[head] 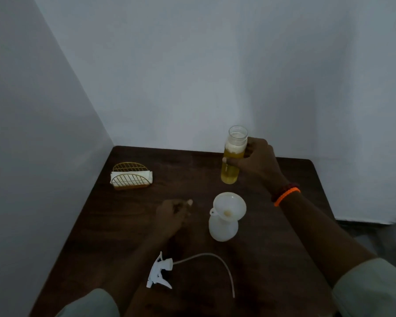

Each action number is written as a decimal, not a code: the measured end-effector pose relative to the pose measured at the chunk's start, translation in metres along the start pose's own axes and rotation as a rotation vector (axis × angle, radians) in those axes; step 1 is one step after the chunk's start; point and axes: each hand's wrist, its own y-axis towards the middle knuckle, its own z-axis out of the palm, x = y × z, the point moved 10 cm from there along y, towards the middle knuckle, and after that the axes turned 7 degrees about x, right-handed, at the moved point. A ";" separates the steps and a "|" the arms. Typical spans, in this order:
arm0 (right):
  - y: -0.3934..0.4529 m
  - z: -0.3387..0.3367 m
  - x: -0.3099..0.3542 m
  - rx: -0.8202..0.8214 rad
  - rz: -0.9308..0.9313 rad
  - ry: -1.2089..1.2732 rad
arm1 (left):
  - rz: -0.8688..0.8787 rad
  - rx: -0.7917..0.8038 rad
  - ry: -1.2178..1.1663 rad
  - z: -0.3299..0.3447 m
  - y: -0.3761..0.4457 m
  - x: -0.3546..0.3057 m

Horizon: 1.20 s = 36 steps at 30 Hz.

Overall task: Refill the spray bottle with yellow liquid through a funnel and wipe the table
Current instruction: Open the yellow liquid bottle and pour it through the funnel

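Right hand has its fingers and thumb wrapped around a clear open-topped jar of yellow liquid, holding it upright at the far side of the dark wooden table. Hard to say if the jar's base is touching the tabletop or held just off it. There's a pale foamy layer on top of the liquid, and the rim has no lid on it. That wrist has an orange band plus a darker beaded one right next to it.

Left hand sits low over the middle of the table, fingers loosely curled and thumb poking out to the right — it's got hold of nothing as far as I can see, though the picture's a bit blurry there.

Just right of that hand and nearer than the jar, the frosted white spray bottle stands with a white funnel sitting in its neck. Bottle and jar are close but apart.

Spray trigger head is off the bottle, lying on the near part of the table with its long dip tube curving away to the right.

Far left there's a gold wire napkin holder with white napkins in it — well apart from everything else. Pale sleeves show at the near edge.
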 end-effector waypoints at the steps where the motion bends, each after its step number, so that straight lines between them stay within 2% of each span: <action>1: -0.003 -0.008 -0.003 -0.015 0.000 -0.015 | 0.019 0.054 -0.101 0.008 -0.008 -0.015; 4: -0.016 -0.028 -0.012 -0.043 0.012 -0.053 | 0.059 0.211 -0.354 0.031 -0.030 -0.053; 11: -0.051 -0.037 -0.037 -0.016 0.069 -0.084 | 0.132 0.334 -0.327 0.050 -0.032 -0.073; 21: -0.080 -0.020 -0.043 0.051 0.034 -0.198 | 0.196 0.322 -0.299 0.051 -0.024 -0.074; 36: -0.092 -0.006 -0.044 0.099 -0.054 -0.589 | 0.204 0.312 -0.323 0.050 -0.021 -0.070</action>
